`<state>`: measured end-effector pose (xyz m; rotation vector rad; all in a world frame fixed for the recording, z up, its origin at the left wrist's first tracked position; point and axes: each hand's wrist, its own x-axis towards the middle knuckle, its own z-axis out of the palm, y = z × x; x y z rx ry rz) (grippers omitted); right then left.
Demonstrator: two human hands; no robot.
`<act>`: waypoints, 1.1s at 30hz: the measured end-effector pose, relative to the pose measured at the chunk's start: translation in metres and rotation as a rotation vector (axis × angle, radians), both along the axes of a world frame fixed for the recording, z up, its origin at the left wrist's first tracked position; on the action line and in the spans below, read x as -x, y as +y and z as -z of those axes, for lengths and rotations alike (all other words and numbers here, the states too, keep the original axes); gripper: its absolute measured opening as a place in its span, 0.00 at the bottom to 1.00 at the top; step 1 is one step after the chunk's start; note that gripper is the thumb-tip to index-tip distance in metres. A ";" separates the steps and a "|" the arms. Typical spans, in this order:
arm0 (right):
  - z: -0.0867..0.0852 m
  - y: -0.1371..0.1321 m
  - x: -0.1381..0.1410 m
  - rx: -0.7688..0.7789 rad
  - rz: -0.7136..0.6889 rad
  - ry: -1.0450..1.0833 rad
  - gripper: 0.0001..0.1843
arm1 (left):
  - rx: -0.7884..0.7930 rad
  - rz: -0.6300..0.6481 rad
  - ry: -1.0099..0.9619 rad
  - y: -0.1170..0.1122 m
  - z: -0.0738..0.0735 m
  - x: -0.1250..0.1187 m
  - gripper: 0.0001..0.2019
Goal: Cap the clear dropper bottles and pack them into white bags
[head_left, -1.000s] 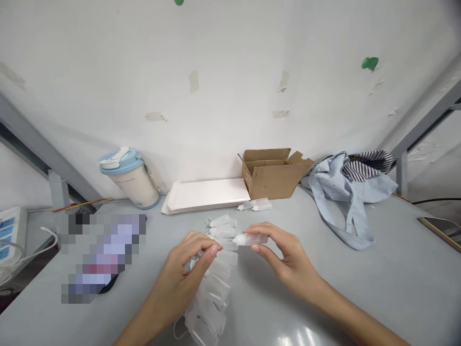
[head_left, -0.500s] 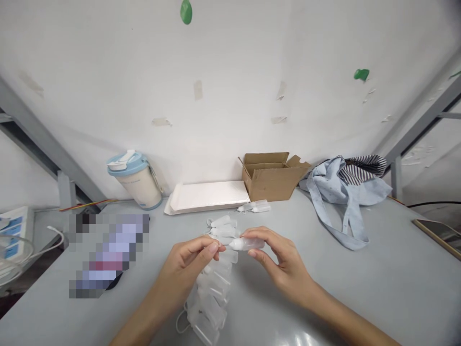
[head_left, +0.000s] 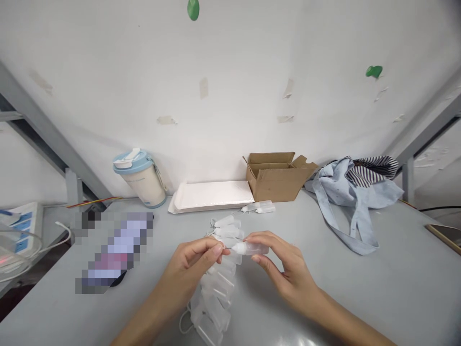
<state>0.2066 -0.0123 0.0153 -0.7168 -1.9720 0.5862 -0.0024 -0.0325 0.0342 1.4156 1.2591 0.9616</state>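
In the head view my right hand (head_left: 279, 262) grips a small translucent squeeze bottle (head_left: 256, 248) lying sideways, its white nozzle pointing left. A thin metal needle (head_left: 229, 248) sticks out of the nozzle toward my left hand (head_left: 201, 259). Thumb and forefinger of my left hand are pinched at the needle's end on what looks like a small white cap, mostly covered by the fingers. Under and in front of both hands lies a row of similar bottles (head_left: 216, 315), some with white loops. Several more bottles (head_left: 264, 206) lie farther back.
Along the wall stand a blue-lidded cup (head_left: 142, 180), a flat white package (head_left: 214, 194) and an open cardboard box (head_left: 277, 185). A light blue cloth bag (head_left: 334, 187) lies right. A blurred-out object (head_left: 118, 250) and a power strip (head_left: 25, 230) are left; a phone (head_left: 446, 236) is right.
The whole view has shifted slightly, so things appear a little farther right. Both hands keep the same hold at the bottle and its needle.
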 end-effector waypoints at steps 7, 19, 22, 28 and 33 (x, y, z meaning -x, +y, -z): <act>-0.001 -0.002 -0.001 0.006 -0.016 0.020 0.15 | -0.001 0.014 -0.023 0.000 0.003 0.002 0.16; -0.001 0.000 -0.001 0.005 -0.031 0.033 0.16 | 0.008 0.032 -0.016 0.000 0.003 0.002 0.16; -0.003 -0.001 -0.001 -0.007 -0.034 0.030 0.16 | 0.004 0.035 -0.019 0.000 0.004 0.003 0.16; -0.001 0.000 -0.003 -0.105 -0.043 -0.011 0.18 | -0.030 0.068 -0.015 0.000 0.005 0.003 0.15; 0.003 0.002 -0.004 -0.232 -0.067 -0.051 0.19 | -0.068 0.060 0.073 -0.002 0.001 0.001 0.15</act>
